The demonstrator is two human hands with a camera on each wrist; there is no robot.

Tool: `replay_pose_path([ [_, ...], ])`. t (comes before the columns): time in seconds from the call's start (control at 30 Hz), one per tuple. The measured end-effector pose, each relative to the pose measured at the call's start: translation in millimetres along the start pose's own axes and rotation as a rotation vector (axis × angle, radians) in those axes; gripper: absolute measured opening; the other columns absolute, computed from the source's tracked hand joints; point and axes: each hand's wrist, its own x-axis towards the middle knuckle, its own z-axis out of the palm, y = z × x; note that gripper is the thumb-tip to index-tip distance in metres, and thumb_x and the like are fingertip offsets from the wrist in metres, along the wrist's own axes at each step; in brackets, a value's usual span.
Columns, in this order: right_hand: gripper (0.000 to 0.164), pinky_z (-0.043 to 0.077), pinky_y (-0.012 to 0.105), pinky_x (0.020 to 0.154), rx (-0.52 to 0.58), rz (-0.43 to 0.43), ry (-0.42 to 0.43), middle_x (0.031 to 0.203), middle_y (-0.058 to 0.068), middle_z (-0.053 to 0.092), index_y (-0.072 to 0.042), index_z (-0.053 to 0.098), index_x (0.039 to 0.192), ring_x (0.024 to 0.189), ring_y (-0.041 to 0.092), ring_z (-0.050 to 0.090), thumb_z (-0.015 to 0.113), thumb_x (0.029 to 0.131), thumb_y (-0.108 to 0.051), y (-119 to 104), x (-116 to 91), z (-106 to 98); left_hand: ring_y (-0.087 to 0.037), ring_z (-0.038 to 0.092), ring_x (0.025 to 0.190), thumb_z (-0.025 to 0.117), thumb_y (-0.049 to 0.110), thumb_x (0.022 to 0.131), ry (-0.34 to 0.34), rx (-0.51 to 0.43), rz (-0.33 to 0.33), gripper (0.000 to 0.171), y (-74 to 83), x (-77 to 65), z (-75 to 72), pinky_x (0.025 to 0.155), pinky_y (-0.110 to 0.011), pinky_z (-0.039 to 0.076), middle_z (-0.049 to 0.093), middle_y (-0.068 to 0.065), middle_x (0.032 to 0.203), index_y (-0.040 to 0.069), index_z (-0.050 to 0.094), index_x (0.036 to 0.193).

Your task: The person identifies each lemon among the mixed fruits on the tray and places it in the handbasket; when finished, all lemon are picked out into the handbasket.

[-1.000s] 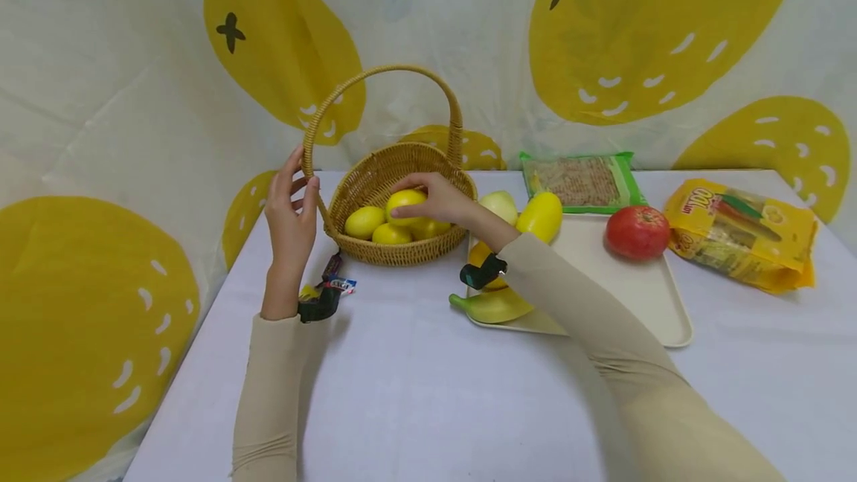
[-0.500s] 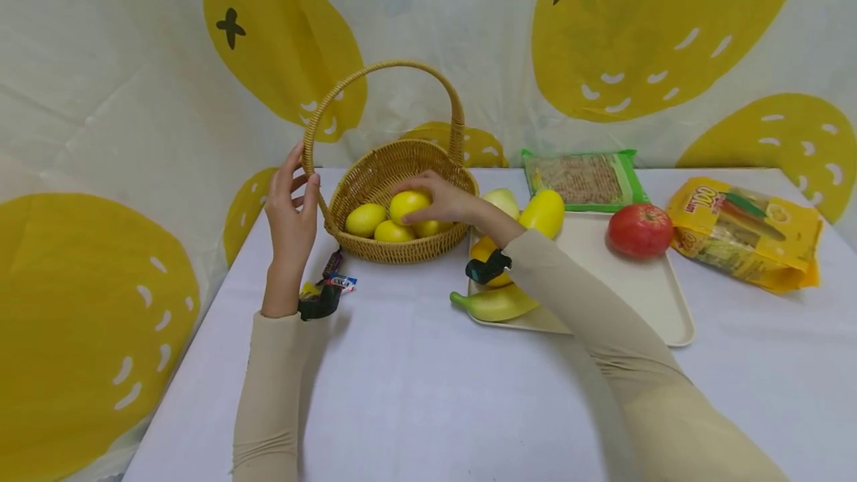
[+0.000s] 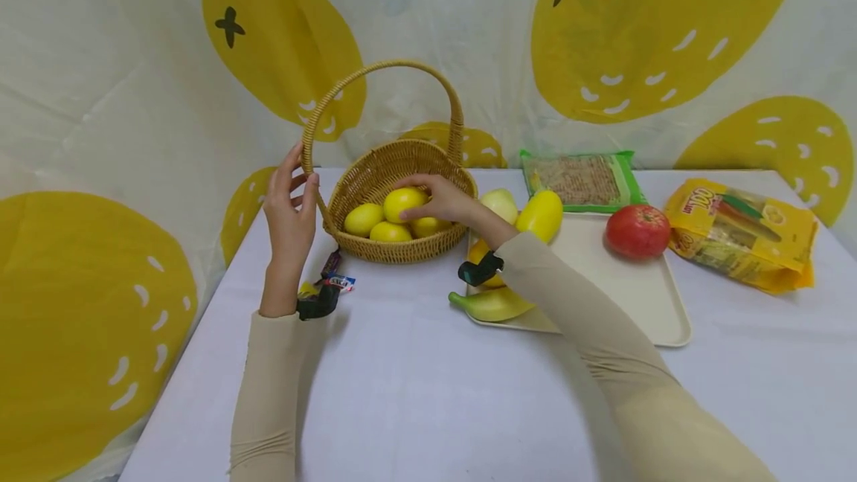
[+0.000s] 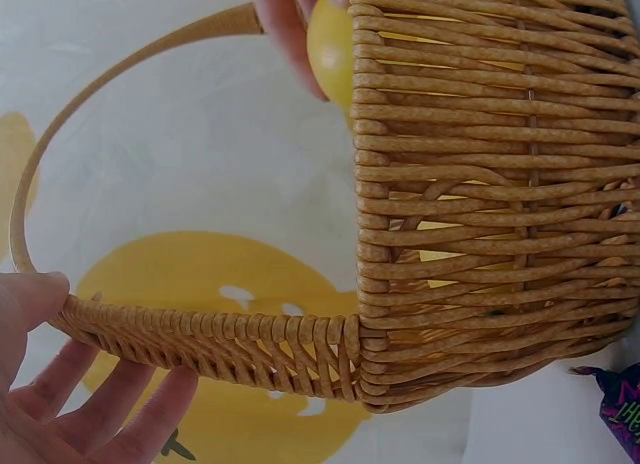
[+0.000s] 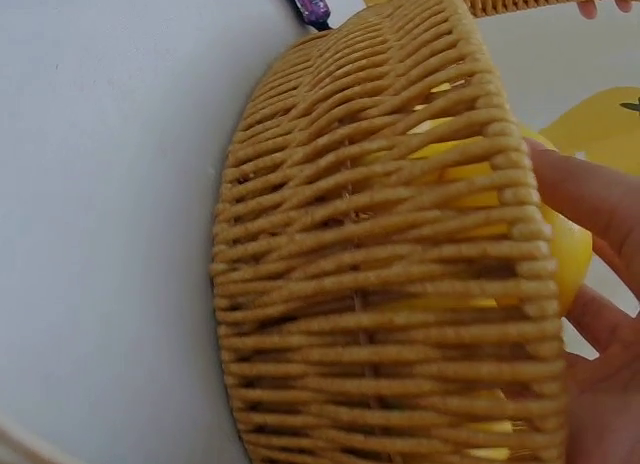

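A wicker basket [image 3: 402,251] with a tall arched handle [image 3: 315,125] stands toward the back of the table, with several yellow lemons [image 3: 364,220] inside. My left hand [image 3: 291,218] holds the handle's left side; in the left wrist view the thumb [image 4: 35,296] lies on one side of it and the fingers [image 4: 150,414] on the other. Over the basket, my right hand [image 3: 438,199] grips a lemon [image 3: 402,204] that sits among the others. Its underside is hidden by the fruit in front, and the wicker wall covers part of it in the right wrist view.
Right of the basket, a cream tray [image 3: 609,288] bears a banana [image 3: 492,305], a pale round fruit [image 3: 499,205], a yellow oblong fruit [image 3: 541,216] and a red pomegranate [image 3: 637,232]. Behind it lies a green-edged packet [image 3: 576,181], beside it a yellow bag [image 3: 743,236]. Small wrapped candies [image 3: 338,281] lie near the left wrist.
My right hand and the lemon in it moved slightly right, then back left within the basket. The left hand stays on the handle.
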Motion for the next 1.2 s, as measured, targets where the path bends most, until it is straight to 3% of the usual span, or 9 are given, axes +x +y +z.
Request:
replay_pose_path([
  [0.4, 0.05, 0.03, 0.041, 0.114, 0.039, 0.107, -0.034, 0.147, 0.01, 0.047, -0.008, 0.051, 0.141, 0.139, 0.028, 0.037, 0.066, 0.093, -0.01, 5, -1, 3, -0.029, 0.064, 0.109, 0.057, 0.015, 0.099, 0.003, -0.009, 0.013, 0.046, 2.6, -0.2, 3.3, 0.076, -0.011, 0.048, 0.056, -0.016, 0.128, 0.022, 0.05, 0.144],
  [0.67, 0.043, 0.035, 0.039, 0.112, 0.072, 0.101, -0.043, 0.142, 0.014, 0.052, -0.004, 0.055, 0.136, 0.134, 0.027, 0.044, 0.063, 0.095, -0.012, 5, -5, 2, -0.027, 0.064, 0.109, 0.057, 0.016, 0.1, 0.004, -0.013, 0.015, 0.045, 3.6, -1.3, 4.5, 0.076, -0.009, 0.047, 0.056, -0.017, 0.127, 0.02, 0.05, 0.144],
  [0.8, 0.038, 0.039, 0.038, 0.108, 0.139, 0.104, -0.044, 0.135, 0.013, 0.057, -0.004, 0.06, 0.131, 0.126, 0.026, 0.05, 0.062, 0.095, -0.013, 0, -11, 0, -0.028, 0.064, 0.11, 0.057, 0.016, 0.1, 0.002, -0.01, 0.015, 0.045, 3.3, -1.9, 4.1, 0.077, -0.009, 0.047, 0.055, -0.017, 0.127, 0.02, 0.05, 0.144],
  [0.87, 0.036, 0.04, 0.038, 0.107, 0.175, 0.101, -0.045, 0.134, 0.014, 0.058, -0.004, 0.061, 0.13, 0.124, 0.025, 0.052, 0.062, 0.095, -0.014, -2, -15, -1, -0.027, 0.064, 0.11, 0.057, 0.016, 0.1, 0.001, -0.004, 0.011, 0.045, 3.2, -2.0, 3.7, 0.078, -0.011, 0.049, 0.055, -0.017, 0.127, 0.02, 0.05, 0.144],
  [1.03, 0.036, 0.041, 0.038, 0.106, 0.212, 0.085, -0.04, 0.133, 0.012, 0.059, -0.006, 0.061, 0.13, 0.121, 0.022, 0.054, 0.062, 0.097, -0.019, -2, -25, -3, -0.029, 0.064, 0.109, 0.058, 0.015, 0.099, 0.005, 0.011, 0.002, 0.045, 3.6, -1.7, 2.0, 0.081, -0.033, 0.056, 0.056, -0.016, 0.128, 0.02, 0.05, 0.143],
  [1.1, 0.037, 0.041, 0.039, 0.106, 0.22, 0.081, -0.032, 0.132, 0.009, 0.06, -0.006, 0.061, 0.13, 0.121, 0.021, 0.053, 0.062, 0.097, -0.022, -2, -31, -5, -0.028, 0.063, 0.11, 0.058, 0.015, 0.099, 0.007, 0.013, -0.001, 0.045, 2.9, -1.5, 1.4, 0.081, -0.03, 0.056, 0.056, -0.016, 0.128, 0.02, 0.05, 0.143],
  [1.2, 0.036, 0.045, 0.04, 0.102, 0.27, 0.075, -0.021, 0.13, 0.011, 0.06, -0.004, 0.062, 0.127, 0.116, 0.024, 0.057, 0.063, 0.096, -0.022, -3, -40, -8, -0.028, 0.063, 0.111, 0.057, 0.015, 0.099, 0.009, 0.011, -0.011, 0.046, 1.7, -1.3, 0.4, 0.079, -0.016, 0.051, 0.056, -0.016, 0.128, 0.021, 0.05, 0.144],
])
